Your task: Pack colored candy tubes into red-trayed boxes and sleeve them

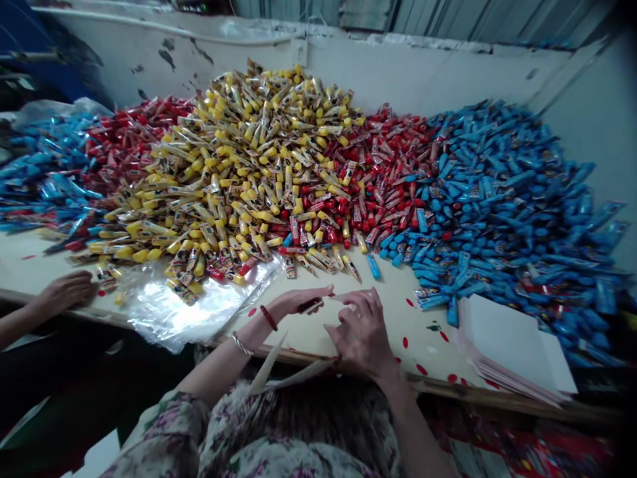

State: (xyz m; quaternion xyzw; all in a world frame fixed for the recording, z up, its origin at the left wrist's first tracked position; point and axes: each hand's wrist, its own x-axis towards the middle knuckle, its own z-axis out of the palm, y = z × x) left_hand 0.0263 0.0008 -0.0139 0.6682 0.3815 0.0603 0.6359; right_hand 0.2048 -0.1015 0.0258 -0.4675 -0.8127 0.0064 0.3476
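white card [304, 376] looked part-folded near ctr, r hand [365, 332] pinching it, l hand [301, 302] at its left side w/ grip unclear, stacked cards [502, 332] near right still flat & far tubes [269, 153] still loose.

Two hands [303, 300] [365, 325], one co-worker's hand [70, 291], one yellow heap [249, 153], two red heaps [142, 136] [393, 149], two blue heaps [57, 143] [502, 192]

Plastic packets [263, 159] look glossy, the cards [507, 335] matt (and smooth).
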